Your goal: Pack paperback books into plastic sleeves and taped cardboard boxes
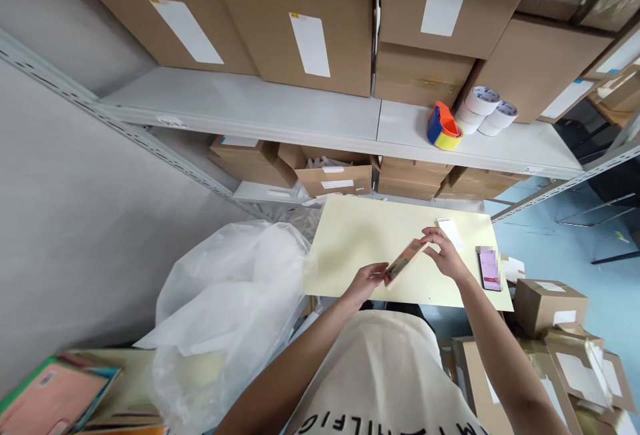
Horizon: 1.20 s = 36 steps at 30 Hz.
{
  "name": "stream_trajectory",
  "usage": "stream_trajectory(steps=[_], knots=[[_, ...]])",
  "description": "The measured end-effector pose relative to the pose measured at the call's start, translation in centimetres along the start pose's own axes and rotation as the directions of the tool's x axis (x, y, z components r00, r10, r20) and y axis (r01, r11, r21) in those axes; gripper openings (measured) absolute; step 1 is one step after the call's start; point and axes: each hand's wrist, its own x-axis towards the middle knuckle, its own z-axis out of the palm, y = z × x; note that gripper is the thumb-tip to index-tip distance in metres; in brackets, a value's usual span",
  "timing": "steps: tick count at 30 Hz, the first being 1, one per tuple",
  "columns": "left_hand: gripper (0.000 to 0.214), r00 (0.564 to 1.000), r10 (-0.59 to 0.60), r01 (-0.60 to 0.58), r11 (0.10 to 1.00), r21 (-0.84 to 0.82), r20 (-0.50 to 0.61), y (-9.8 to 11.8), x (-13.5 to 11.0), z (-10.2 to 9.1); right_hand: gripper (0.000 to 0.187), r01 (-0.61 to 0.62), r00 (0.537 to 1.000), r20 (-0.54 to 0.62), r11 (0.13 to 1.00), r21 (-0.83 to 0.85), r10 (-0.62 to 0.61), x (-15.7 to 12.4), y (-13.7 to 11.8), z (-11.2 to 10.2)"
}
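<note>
Between my two hands, above the pale yellow table (350, 241), is a thin, flat orange-pink packet (403, 261) with a printed picture; its exact kind is unclear. My left hand (367, 281) grips the lower left end, thumb and fingers closed on it. At the upper right end, my right hand (443, 251) pinches the edge with bent fingers. The packet is held tilted over the table's front part. Just behind my right hand lies a white card or pad (451, 233). A phone (490, 268) with a lit pinkish screen rests near the table's right edge.
Ahead stands a grey shelf (300, 111) with cardboard boxes (320, 28), an orange, blue and yellow tape dispenser (444, 129) and white tape rolls (483, 111). Translucent plastic sheeting (230, 295) bulges at left. Boxes (550, 305) crowd the right floor; coloured folders (53, 395) lie lower left.
</note>
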Motion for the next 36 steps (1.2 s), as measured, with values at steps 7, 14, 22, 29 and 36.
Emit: stream_trajectory(steps=[7, 14, 22, 29, 36], knots=[[0.051, 0.933, 0.349, -0.359, 0.912, 0.197, 0.082, 2.5, -1.0, -1.0, 0.028, -0.221, 0.973, 0.087, 0.974, 0.057, 0.216, 2.3, -2.0, 0.3], [0.052, 0.94, 0.327, -0.327, 0.945, 0.021, -0.101, 2.4, -0.6, 0.4, 0.055, -0.341, 0.938, 0.032, 0.9, 0.272, 0.346, 2.3, -2.3, 0.3], [0.056, 0.982, 0.185, -0.186, 0.982, -0.018, -0.043, 1.0, -1.6, -0.1, 0.045, -0.339, 0.898, -0.111, 0.831, 0.441, 0.426, 0.5, -1.4, 1.0], [0.049, 0.973, 0.228, -0.228, 0.974, -0.004, -0.048, 0.3, -1.4, -0.4, 0.046, -0.313, 0.898, -0.15, 0.841, 0.441, 0.413, -0.4, -1.1, 1.0], [0.05, 0.983, 0.179, -0.179, 0.984, -0.003, -0.035, 0.1, -2.1, 0.1, 0.054, -0.345, 0.878, -0.12, 0.785, 0.514, 0.464, -1.8, -0.2, 1.3]])
